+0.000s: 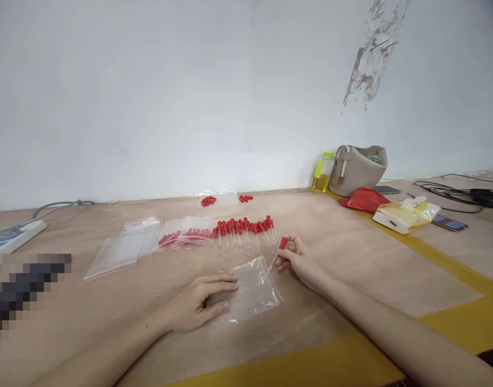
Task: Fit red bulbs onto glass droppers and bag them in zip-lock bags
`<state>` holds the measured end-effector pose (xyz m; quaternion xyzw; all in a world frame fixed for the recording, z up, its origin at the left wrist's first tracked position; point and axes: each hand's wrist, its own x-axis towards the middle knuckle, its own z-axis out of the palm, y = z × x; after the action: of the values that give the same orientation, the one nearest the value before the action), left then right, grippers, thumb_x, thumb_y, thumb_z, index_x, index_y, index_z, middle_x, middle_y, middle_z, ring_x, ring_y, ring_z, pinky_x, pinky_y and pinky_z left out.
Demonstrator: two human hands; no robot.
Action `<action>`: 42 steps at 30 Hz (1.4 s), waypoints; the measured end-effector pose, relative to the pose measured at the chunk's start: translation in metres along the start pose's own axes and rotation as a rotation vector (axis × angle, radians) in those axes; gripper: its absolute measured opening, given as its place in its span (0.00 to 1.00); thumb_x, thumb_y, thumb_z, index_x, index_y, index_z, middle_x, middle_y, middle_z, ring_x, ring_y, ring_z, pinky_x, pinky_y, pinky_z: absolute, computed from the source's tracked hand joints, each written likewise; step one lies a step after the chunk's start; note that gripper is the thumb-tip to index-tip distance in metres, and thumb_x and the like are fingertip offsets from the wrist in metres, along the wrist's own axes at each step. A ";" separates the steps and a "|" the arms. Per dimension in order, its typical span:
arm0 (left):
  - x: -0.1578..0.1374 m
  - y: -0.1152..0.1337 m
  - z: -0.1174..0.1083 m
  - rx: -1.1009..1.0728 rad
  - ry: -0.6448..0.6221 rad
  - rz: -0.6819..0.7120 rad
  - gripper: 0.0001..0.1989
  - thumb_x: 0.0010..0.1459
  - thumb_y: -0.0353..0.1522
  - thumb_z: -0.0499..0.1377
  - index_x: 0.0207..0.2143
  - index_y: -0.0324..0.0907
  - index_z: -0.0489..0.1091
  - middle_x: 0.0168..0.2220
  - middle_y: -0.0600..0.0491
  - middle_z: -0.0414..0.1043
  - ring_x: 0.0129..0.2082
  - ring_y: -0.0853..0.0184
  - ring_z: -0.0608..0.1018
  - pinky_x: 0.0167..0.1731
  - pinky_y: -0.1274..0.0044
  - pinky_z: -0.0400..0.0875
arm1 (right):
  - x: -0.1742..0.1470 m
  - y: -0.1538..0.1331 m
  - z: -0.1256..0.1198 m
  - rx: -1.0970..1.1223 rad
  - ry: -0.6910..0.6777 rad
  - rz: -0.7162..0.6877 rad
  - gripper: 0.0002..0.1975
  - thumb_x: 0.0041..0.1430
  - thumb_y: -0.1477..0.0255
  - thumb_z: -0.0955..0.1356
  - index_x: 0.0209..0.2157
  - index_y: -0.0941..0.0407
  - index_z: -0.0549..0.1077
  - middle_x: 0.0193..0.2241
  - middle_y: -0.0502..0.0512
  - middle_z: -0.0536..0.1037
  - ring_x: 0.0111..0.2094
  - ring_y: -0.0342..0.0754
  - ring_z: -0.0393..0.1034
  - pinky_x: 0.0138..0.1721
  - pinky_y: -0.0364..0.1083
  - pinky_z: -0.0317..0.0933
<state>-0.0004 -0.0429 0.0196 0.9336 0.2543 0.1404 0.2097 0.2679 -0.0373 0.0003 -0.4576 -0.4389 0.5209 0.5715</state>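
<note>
A clear zip bag (256, 285) is laid flat on the bench (330, 226). Its left side is steadied by the left hand (201, 301), held open with the fingers extended. Just beside the bag's red-striped right edge, a red-bulbed dropper (284, 243) is gripped, tilted, in the fingertips of the right hand (297, 258). Behind the bag, more droppers (235, 226) are lined up; behind and to its left, packed bags (185, 236) are placed.

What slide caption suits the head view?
Right hand holding a red-topped dropper near a clear zip bag, left hand resting on the bag.
</note>
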 end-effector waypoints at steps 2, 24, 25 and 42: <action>0.000 0.002 -0.001 -0.001 -0.002 0.002 0.19 0.57 0.37 0.52 0.52 0.47 0.60 0.53 0.51 0.61 0.53 0.62 0.63 0.53 0.66 0.56 | -0.003 -0.002 -0.001 -0.006 -0.051 0.079 0.19 0.41 0.72 0.69 0.32 0.54 0.55 0.18 0.43 0.68 0.19 0.40 0.66 0.22 0.40 0.62; 0.005 0.008 0.003 -0.024 0.033 -0.058 0.21 0.56 0.39 0.53 0.52 0.47 0.60 0.53 0.51 0.61 0.54 0.61 0.62 0.52 0.66 0.56 | -0.012 -0.002 0.001 -0.407 -0.409 0.032 0.14 0.34 0.69 0.74 0.24 0.60 0.69 0.15 0.44 0.66 0.16 0.35 0.56 0.16 0.37 0.51; 0.006 0.009 0.005 -0.024 0.044 -0.057 0.22 0.55 0.40 0.53 0.52 0.47 0.61 0.54 0.51 0.61 0.54 0.60 0.62 0.52 0.66 0.56 | -0.013 -0.002 0.000 -0.421 -0.437 0.055 0.14 0.35 0.69 0.73 0.25 0.60 0.70 0.15 0.43 0.65 0.15 0.34 0.55 0.15 0.37 0.50; 0.013 0.017 0.008 -0.026 0.074 -0.033 0.20 0.57 0.38 0.52 0.52 0.47 0.61 0.52 0.52 0.63 0.51 0.63 0.65 0.52 0.69 0.58 | -0.018 -0.008 -0.001 -0.200 -0.769 -0.052 0.14 0.49 0.63 0.67 0.33 0.60 0.69 0.35 0.54 0.67 0.19 0.34 0.63 0.16 0.37 0.60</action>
<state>0.0203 -0.0515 0.0224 0.9207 0.2753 0.1746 0.2143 0.2692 -0.0556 0.0078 -0.2712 -0.6810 0.5941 0.3311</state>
